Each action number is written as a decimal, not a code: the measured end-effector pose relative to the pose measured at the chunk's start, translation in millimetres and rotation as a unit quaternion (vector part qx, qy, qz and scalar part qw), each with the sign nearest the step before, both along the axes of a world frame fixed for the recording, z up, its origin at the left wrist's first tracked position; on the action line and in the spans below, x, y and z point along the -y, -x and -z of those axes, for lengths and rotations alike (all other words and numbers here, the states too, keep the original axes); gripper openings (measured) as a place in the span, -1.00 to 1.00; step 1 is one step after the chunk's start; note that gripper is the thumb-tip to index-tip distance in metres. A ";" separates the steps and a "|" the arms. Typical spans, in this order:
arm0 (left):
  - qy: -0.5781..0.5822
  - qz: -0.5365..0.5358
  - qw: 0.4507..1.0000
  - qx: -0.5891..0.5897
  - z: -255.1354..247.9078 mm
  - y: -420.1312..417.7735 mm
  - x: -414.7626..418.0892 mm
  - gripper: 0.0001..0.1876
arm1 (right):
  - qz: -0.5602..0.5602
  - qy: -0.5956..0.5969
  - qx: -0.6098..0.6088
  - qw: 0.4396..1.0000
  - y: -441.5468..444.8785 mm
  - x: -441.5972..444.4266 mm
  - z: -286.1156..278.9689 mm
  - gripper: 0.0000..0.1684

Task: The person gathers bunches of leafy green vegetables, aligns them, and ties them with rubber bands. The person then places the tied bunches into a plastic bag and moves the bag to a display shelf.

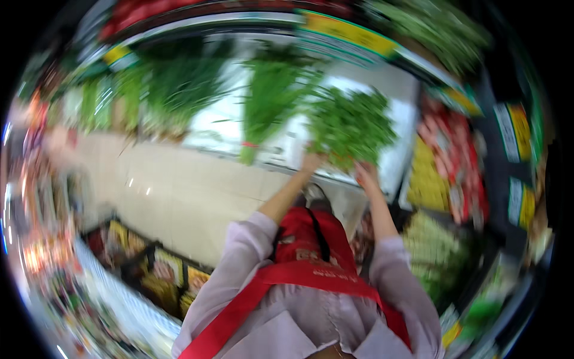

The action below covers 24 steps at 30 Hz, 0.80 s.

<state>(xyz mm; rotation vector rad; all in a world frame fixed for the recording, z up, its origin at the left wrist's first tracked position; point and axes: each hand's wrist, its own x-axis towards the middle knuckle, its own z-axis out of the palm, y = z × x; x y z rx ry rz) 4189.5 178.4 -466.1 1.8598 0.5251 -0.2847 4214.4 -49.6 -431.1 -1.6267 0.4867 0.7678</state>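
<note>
A bushy heap of leafy green herbs (352, 123) lies on the white display shelf (215, 132) before me. My left hand (313, 160) is at the lower left edge of the leaves, and motion blur and foliage hide its fingers. On the lower right side, my right hand (366, 174) has its fingers closed on the stem ends of the herbs. Just left of my hands, a bunch of long thin green stalks (269, 98), tied with a red band, reaches over the shelf's front edge.
Dark green leafy stalks (179, 85) fill the shelf's left part. Yellow packs (426, 179) and red-and-pink packages (455, 152) sit at the right, above pale green vegetables (430, 251). A low bin (121, 287) of packaged goods stands behind at left. Price signs (350, 33) line the upper rail.
</note>
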 end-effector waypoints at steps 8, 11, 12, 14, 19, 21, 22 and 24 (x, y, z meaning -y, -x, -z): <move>-0.128 -0.111 0.985 0.044 -89.8 79.0 -8.7 -0.49 | -0.149 0.114 0.180 0.966 45.5 -10.8 -43.0 -0.72; -0.087 -0.098 0.991 0.024 -145.0 134.8 -24.9 -0.56 | -0.278 0.067 0.309 0.907 53.0 -56.9 -83.4 -0.77; -0.031 -0.129 0.991 0.016 -155.4 158.0 -35.0 -0.59 | -0.299 0.033 0.298 0.906 55.8 -77.4 -96.4 -0.85; 0.096 -0.191 0.977 0.009 -167.7 205.5 -52.3 -0.65 | -0.364 -0.026 0.380 0.850 71.6 -136.2 -145.9 -0.78; 0.345 -0.490 0.782 0.170 -168.8 377.2 -81.0 -0.53 | -0.492 -0.213 0.503 0.678 228.1 -251.7 -273.2 -0.41; 0.400 -0.562 0.652 0.315 -179.9 450.9 -80.3 -0.44 | -0.532 -0.285 0.563 0.564 315.0 -273.5 -280.6 -0.41; 0.426 -0.572 0.600 0.364 -186.6 482.9 -78.2 -0.40 | -0.591 -0.317 0.545 0.503 366.2 -277.9 -261.1 -0.42; 0.459 -0.563 0.523 0.446 -204.3 548.5 -67.0 -0.37 | -0.651 -0.424 0.498 0.386 476.6 -280.2 -191.5 -0.44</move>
